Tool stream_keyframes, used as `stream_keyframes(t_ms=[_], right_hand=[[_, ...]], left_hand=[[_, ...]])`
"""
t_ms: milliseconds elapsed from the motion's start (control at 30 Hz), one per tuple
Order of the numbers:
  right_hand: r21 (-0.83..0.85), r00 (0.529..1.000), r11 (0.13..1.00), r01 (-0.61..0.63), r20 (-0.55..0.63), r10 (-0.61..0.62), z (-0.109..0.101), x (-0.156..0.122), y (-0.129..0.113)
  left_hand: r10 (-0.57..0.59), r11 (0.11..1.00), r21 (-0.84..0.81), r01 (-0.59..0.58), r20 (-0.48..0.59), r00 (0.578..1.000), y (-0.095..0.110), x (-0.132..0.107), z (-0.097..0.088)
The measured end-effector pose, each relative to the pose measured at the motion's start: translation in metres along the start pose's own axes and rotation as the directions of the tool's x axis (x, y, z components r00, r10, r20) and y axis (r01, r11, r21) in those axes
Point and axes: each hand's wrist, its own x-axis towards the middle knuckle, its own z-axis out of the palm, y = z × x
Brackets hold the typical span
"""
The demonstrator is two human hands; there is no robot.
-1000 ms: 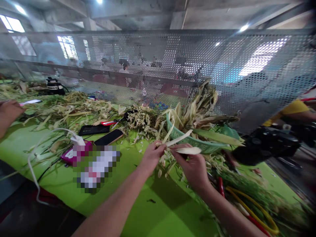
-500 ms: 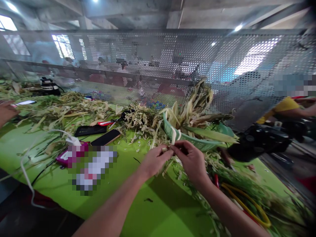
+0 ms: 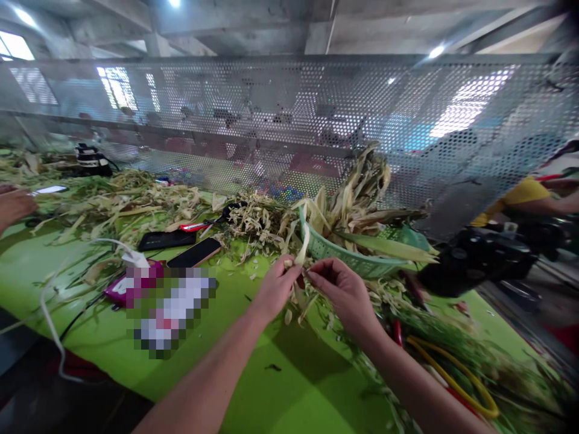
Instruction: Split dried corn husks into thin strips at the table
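My left hand (image 3: 275, 290) is closed in a pinch on a pale corn husk strip (image 3: 304, 242), which stands up from its fingertips and curves at the top. Loose husk ends hang below the fingers. Close beside it, my right hand (image 3: 346, 296) has thumb and forefinger pressed together; what they pinch, if anything, is too small to make out. Just beyond both hands is a green plastic basket (image 3: 357, 258) with dried corn husks (image 3: 350, 208) heaped in it and jutting over its rim.
Husk scraps (image 3: 149, 202) litter the green table (image 3: 253, 374). To the left lie a phone (image 3: 194, 252), a black case (image 3: 165, 240) and a purple power strip (image 3: 124, 289). A yellow-handled tool (image 3: 470, 380) lies right, near a black machine (image 3: 474, 256). Another person's hand (image 3: 15, 208) is far left.
My hands have moved slightly apart. The husk strip, bent double between them before, now rises as one curved piece from my left hand, and loose ends show below.
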Motion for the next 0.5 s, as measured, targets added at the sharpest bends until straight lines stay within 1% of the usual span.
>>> stream_keyframes(t_ms=[100,200,433,500], right_hand=[[0.146,0.992,0.981,-0.125,0.047,0.119,0.0,0.001,0.0],[0.232,0.977,0.95,-0.209,0.081,0.196,-0.002,0.002,-0.001],[0.386,0.974,0.896,-0.219,0.041,0.221,-0.004,0.004,0.001],[0.394,0.973,0.892,-0.221,0.028,0.229,-0.003,0.004,0.002]], left_hand=[[-0.011,0.999,-0.044,0.012,0.01,1.0,-0.008,0.003,0.0],[-0.046,0.996,-0.07,0.052,0.089,0.995,-0.013,0.005,0.0],[-0.072,0.984,-0.145,0.107,0.224,0.972,-0.016,0.006,0.002],[-0.074,0.979,-0.166,0.115,0.234,0.969,-0.016,0.006,0.003]])
